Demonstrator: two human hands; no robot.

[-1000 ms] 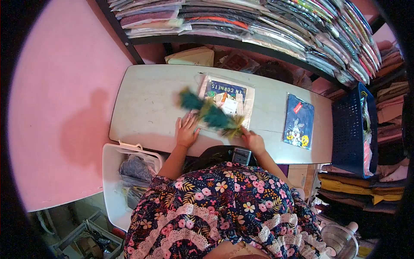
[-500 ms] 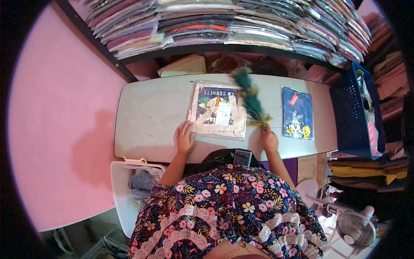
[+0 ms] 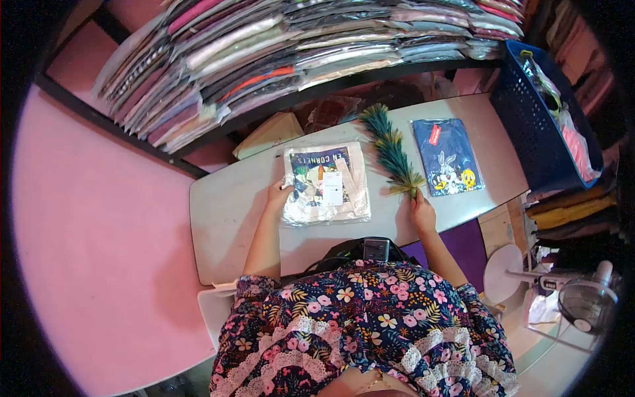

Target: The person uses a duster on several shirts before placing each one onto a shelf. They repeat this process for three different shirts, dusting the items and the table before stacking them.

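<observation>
**Duster swung aside, packet held at its left edge**

Since half a second ago the feather duster (image 3: 391,153) has swung off the clear packet and is now lying on the bare surface (image 3: 225,218) between the two packets, and the left hand (image 3: 279,194) has moved up from the packet's near corner to its left edge.

Starting at the left, a pink wall is filling that side of the view, and a dark shelf of folded garments in plastic wrap (image 3: 264,59) is running across the top. The pale surface is stretching below the shelf. The left hand is resting on the surface with its fingers closed over the left edge of the clear-wrapped packet (image 3: 326,185), which is lying flat, showing a dark printed panel and a white tag. A tan parcel (image 3: 268,134) is sitting just behind the packet, under the shelf.

Moving right, the duster is lying with its green feathers pointing away from the person and its yellowish base towards them. The right hand (image 3: 421,212) is clamped around that base. Just beside the duster, a blue cartoon-print packet (image 3: 450,157) is lying flat. Further right, a dark blue basket (image 3: 539,126) is standing at the end of the surface with cloth inside, and a small fan (image 3: 585,304) is showing at the lower right.
</observation>
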